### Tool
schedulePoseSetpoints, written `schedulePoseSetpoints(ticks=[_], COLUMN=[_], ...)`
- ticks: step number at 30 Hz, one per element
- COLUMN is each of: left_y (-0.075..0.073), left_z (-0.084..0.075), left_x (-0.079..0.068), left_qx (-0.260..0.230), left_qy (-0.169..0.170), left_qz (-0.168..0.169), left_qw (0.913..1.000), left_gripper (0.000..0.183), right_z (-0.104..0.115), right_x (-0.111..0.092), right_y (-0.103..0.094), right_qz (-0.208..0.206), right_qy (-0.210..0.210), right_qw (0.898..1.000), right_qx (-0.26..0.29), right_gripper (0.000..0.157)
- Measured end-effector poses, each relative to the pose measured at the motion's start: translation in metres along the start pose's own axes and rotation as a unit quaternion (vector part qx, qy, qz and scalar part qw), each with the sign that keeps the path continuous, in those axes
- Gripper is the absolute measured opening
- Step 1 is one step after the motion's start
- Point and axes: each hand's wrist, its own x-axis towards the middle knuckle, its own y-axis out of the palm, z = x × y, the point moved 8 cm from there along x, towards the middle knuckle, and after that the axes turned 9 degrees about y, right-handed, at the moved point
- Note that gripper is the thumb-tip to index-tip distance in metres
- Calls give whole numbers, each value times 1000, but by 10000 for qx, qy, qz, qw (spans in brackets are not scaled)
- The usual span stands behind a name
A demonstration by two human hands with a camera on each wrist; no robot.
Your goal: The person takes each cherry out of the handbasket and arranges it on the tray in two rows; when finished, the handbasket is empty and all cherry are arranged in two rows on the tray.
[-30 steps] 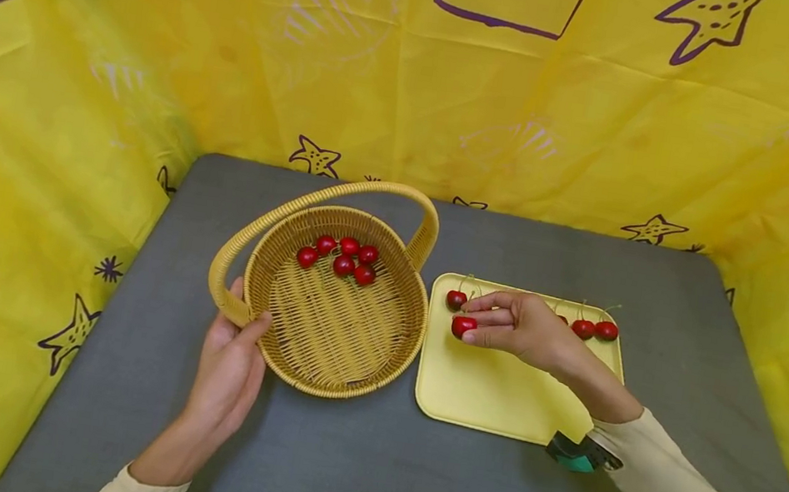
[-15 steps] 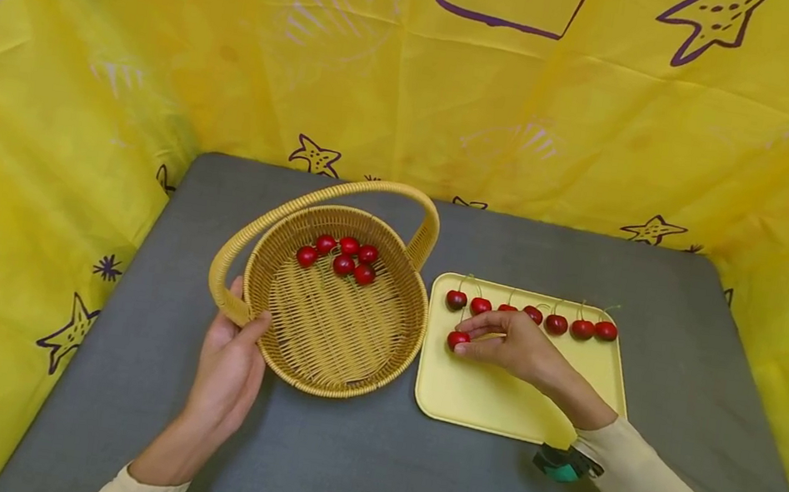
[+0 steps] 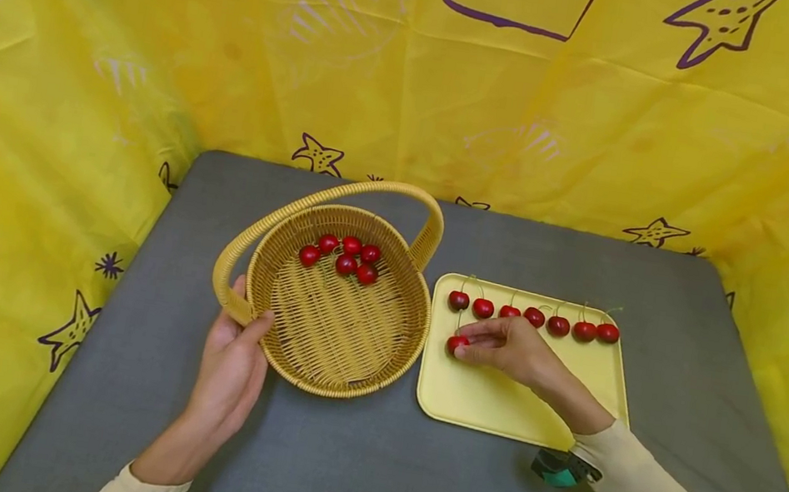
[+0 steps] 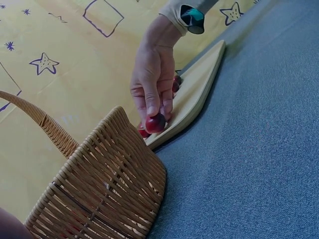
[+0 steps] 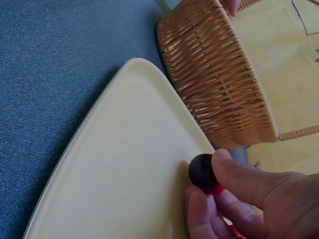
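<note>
My right hand pinches a red cherry between thumb and fingers, low over the left part of a pale yellow tray. In the right wrist view this cherry looks dark, with the thumb on one side. Behind the hand, a row of several stemmed cherries runs along the tray's far edge. My left hand holds the round woven basket at its left rim, by the foot of the handle, thumb over the edge. Several cherries lie grouped toward the basket's far side.
The basket's tall arched handle rises over its far left side. Basket and tray stand close side by side on a grey cloth-covered table. Yellow patterned fabric hangs around the back and sides.
My right hand has moved nearer to me and lower with the pinched cherry, uncovering more of the row behind it. The left hand and the basket stay in place.
</note>
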Motion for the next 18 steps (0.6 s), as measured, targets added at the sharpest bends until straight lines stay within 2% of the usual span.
schedulePoseSetpoints(ticks=[10,18], left_y=[1,1], left_z=[-1,-1], left_x=[0,0], left_qx=[-36,-43], left_qy=[29,72], left_qz=[-6,14], left_qw=[10000,10000], left_gripper=[78,78], right_z=[5,4], right_x=[2,2], right_y=[2,1], right_qz=[-148,-220], right_qy=[-242,-102], right_qw=[9989,9992], right_qx=[-380,-306], right_gripper=[29,34])
